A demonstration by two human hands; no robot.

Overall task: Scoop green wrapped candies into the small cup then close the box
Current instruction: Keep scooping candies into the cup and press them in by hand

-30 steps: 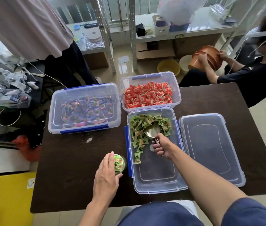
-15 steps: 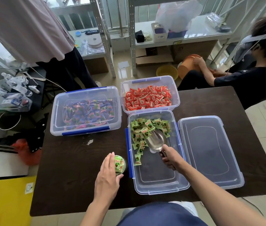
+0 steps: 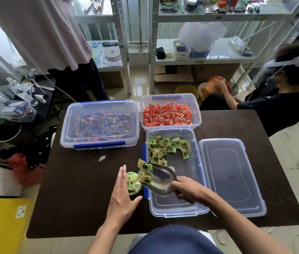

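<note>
Bright, soft daylight comes from behind the shelves (image 3: 209,14) at 12 o'clock, blowing out the 10 o'clock edge and sheening the floor (image 3: 137,79) and lid (image 3: 231,176); shadows are faint, and the far corners bend and blur.

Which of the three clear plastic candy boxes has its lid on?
The clear plastic box of multicoloured candies at the left; the red-candy box and green-candy box stand open.
</note>
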